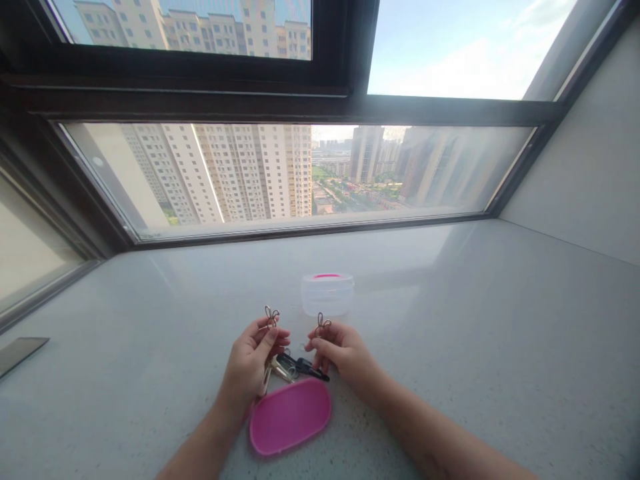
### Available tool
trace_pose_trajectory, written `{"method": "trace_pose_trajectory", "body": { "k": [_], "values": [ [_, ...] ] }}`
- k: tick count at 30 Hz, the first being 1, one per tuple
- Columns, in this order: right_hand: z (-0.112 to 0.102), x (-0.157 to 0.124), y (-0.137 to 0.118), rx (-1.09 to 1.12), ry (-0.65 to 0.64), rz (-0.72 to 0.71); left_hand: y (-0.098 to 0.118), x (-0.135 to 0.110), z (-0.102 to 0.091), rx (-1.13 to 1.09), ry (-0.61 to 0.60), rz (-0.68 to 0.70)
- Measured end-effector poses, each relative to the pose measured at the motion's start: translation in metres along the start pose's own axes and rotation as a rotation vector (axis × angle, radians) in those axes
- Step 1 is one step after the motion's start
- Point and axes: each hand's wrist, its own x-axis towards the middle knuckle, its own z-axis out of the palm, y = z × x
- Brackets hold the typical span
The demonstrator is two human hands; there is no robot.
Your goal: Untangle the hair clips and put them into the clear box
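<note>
— Pale stone desk under the window, tower blocks beyond. What's in the hands?
— Left hand is pinched on the left clip, right hand on the right clip — gripped low, I'd say, so the rabbit ears stand clear (side by side).
— And the rest?
— Dark clips lie under the hands, pink lid nearest — clear box just behind.
</note>
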Motion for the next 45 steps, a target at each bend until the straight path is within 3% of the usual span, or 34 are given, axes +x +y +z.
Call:
{"method": "trace_pose_trajectory", "body": {
  "k": [23, 33, 39, 45],
  "values": [
    [-0.0007, 0.0021, 0.0023, -0.004, -0.064, 0.034, 0.007, 0.0026, -0.0064, 0.082, -0.042, -0.186],
    [-0.0002, 0.0026, 0.0023, 0.007, -0.061, 0.031, 0.0089, -0.0027, 0.0006, 0.053, -0.053, -0.185],
    [-0.0011, 0.0034, 0.0018, 0.061, -0.081, 0.067, 0.0076, -0.0001, 0.0, 0.102, -0.114, -0.126],
    [-0.0007, 0.0032, 0.0048, 0.04, -0.092, 0.037, 0.0067, -0.0015, 0.0012, 0.093, -0.098, -0.078]
  ]
}}
